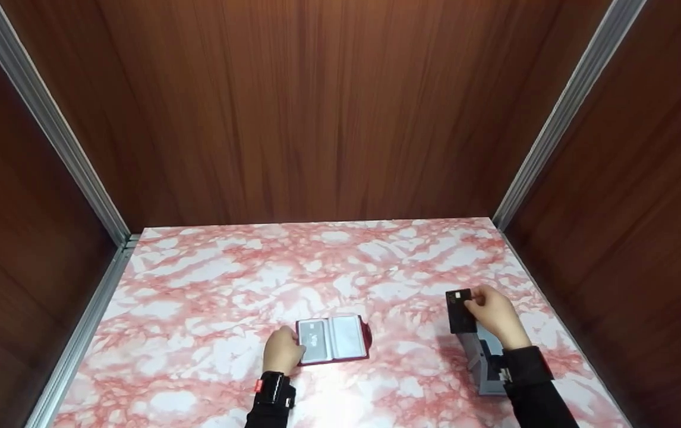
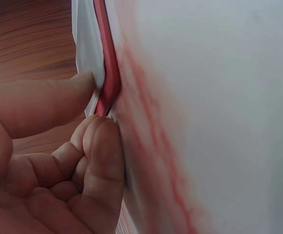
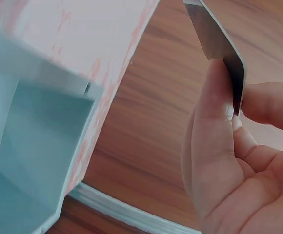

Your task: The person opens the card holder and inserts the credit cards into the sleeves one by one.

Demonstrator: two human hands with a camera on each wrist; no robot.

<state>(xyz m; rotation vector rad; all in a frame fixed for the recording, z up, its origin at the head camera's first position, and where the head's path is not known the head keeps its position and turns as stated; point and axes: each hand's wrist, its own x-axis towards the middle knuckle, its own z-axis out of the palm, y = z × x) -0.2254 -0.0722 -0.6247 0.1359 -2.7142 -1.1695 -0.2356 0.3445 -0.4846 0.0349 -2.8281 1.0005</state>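
A small card holder [image 1: 349, 337] with a red cover lies open on the table, its clear sleeves facing up. Behind the left-hand sleeve shows a grey card [image 1: 312, 343] with pale lettering. My left hand [image 1: 281, 352] pinches the holder's left edge; in the left wrist view, thumb and fingers close on the red cover [image 2: 110, 66] and the sleeve beside it. With thumb and fingers, my right hand [image 1: 497, 314] pinches a black card [image 1: 459, 318] with a light chip mark by its upper corner. The card is held up beside and above a grey box [image 1: 486, 371], partly hidden by the right forearm.
The table [image 1: 227, 285] has a red-and-white marbled top. Brown wood-grain panels [image 1: 328, 119] stand behind it and on both sides, with metal rails [image 1: 554, 128] at the corners. In the right wrist view the grey box [image 3: 44, 131] shows an open compartment.
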